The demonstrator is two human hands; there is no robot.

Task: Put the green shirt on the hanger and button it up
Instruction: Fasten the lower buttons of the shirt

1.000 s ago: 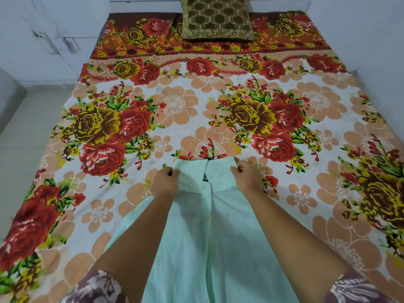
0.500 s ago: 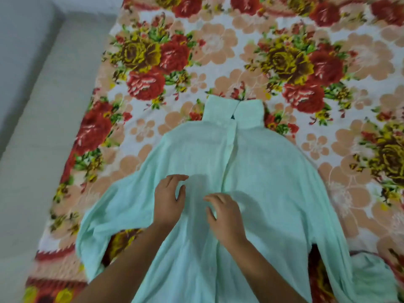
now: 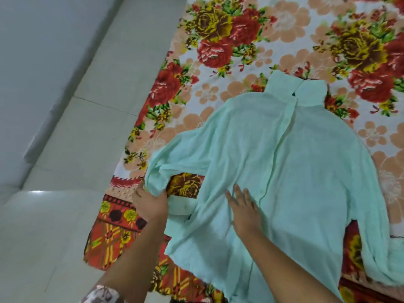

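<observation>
Mint-green cotton shirt (image 3: pixel 306 171) lies collar-away; left hand (image 3: pixel 150 204) grips bunched sleeve (image 3: pixel 157 171), right hand (image 3: pixel 243 207) flat, fingers straight, beside placket (image 3: pixel 284 138).

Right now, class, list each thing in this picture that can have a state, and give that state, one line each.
Pale green cotton shirt: lying front-up, spread on the bed, front edges meeting, collar raised.
Left grip: holds the shirt's sleeve end at the bed edge.
Right grip: fingers straight, flat on the shirt front.
Floral bedsheet: spread flat under the shirt.

Mint-green shirt (image 3: pixel 284 162) — spread flat, buttoned, collar farthest away
</observation>
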